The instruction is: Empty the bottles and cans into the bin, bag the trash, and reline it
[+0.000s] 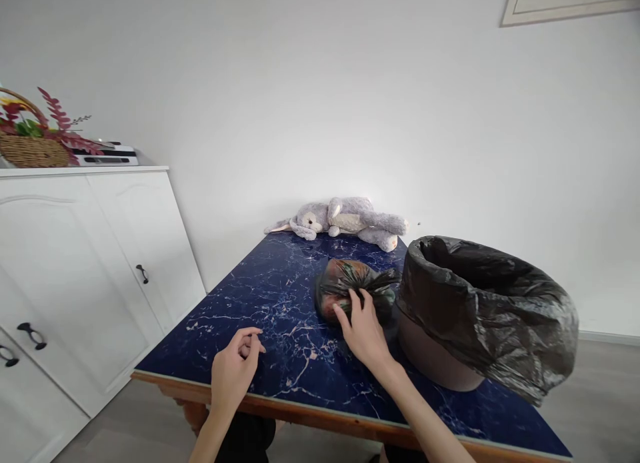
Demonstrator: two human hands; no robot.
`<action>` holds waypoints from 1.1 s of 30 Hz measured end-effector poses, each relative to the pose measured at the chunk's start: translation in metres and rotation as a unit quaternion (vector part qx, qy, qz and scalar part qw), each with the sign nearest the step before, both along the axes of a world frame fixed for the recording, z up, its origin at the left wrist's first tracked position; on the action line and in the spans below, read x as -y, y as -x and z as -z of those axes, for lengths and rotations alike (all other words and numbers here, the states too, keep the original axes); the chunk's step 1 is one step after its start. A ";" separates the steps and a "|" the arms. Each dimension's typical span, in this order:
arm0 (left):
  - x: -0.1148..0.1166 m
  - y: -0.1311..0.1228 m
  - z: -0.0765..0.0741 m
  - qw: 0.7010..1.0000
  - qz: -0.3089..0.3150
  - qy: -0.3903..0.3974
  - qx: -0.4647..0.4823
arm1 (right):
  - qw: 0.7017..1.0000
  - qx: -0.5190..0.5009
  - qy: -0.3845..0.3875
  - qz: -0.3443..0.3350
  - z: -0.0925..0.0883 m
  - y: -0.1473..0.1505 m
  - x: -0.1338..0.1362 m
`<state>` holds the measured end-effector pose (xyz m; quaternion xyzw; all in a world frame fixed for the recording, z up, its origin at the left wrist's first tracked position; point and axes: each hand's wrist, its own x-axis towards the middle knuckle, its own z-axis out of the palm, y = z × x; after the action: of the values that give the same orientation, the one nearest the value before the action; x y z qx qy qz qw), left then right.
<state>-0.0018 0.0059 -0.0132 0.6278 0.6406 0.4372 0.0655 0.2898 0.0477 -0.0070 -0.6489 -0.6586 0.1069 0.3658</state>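
Observation:
A filled black plastic bag (pixel 345 276), gathered and twisted at its top, lies on the blue marble-patterned table (pixel 270 303). Through its thin film, reddish and green contents show faintly. My right hand (pixel 363 326) rests against the near side of this bag, thumb and fingers spread over it rather than wrapped round it. Just to the right stands a brown trash bin (pixel 435 359) with a black bin liner (pixel 500 316) folded over its rim. My left hand (pixel 237 366) hovers at the table's front edge, fingers loosely curled in, with nothing in them.
A grey plush rabbit (pixel 345 219) lies on its side at the table's far end, against the white wall (pixel 320 89). To the left, a white cabinet (pixel 100 263) carries a wicker basket of flowers (pixel 35 149) and a white-and-black device (pixel 110 156).

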 end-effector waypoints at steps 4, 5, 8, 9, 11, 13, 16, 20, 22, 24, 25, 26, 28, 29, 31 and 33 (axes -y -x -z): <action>0.001 -0.002 -0.002 1.000 0.001 0.000 0.002 | 0.992 -0.068 -0.041 -0.102 0.003 0.014 0.014; 0.002 -0.002 -0.002 1.000 0.001 0.000 0.002 | 0.988 -0.078 -0.064 -0.114 0.004 0.015 0.016; 0.003 -0.003 -0.003 1.000 0.002 0.003 0.003 | 0.983 -0.078 -0.119 -0.115 0.008 0.009 0.015; 0.003 -0.004 -0.003 1.000 0.003 0.003 0.003 | 0.983 -0.070 -0.127 -0.112 0.011 0.007 0.014; 0.004 -0.004 -0.003 1.000 0.005 0.004 0.002 | 0.983 -0.043 -0.137 -0.112 0.016 0.003 0.010; 0.004 -0.004 -0.003 1.000 0.006 0.003 -0.001 | 0.982 -0.007 -0.156 -0.104 0.021 0.002 0.006; 0.004 -0.003 -0.003 1.000 0.010 0.007 -0.007 | 0.981 0.029 -0.179 -0.073 0.028 0.006 0.001; 0.007 -0.006 -0.006 1.000 0.007 0.017 -0.015 | 0.982 0.037 -0.184 -0.021 0.034 0.016 -0.005; 0.010 -0.014 -0.007 1.000 0.012 0.025 0.004 | 0.983 0.042 -0.180 0.006 0.035 0.020 -0.006; 0.011 -0.027 -0.008 0.998 0.043 0.023 0.030 | 0.983 0.054 -0.173 0.011 0.036 0.023 -0.005; 0.010 -0.035 -0.010 0.997 0.063 0.010 0.032 | 0.984 0.060 -0.171 0.006 0.036 0.023 -0.004; 0.008 -0.044 -0.013 0.996 0.082 -0.013 0.020 | 0.984 0.065 -0.169 -0.002 0.035 0.024 -0.002; -0.002 -0.062 -0.023 0.990 0.112 -0.079 -0.035 | 0.983 0.065 -0.169 -0.025 0.033 0.023 0.001; -0.009 -0.071 -0.030 0.983 0.128 -0.111 -0.071 | 0.982 0.061 -0.172 -0.037 0.032 0.023 0.003; -0.026 -0.084 -0.045 0.964 0.169 -0.150 -0.139 | 0.981 0.050 -0.180 -0.060 0.030 0.023 0.006; -0.044 -0.091 -0.058 0.943 0.215 -0.150 -0.206 | 0.979 0.038 -0.188 -0.075 0.029 0.023 0.007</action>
<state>0.0895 0.0501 0.0444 0.8294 0.4171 0.3650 -0.0699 0.2665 0.0404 -0.0362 -0.5209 -0.7273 -0.0165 0.4465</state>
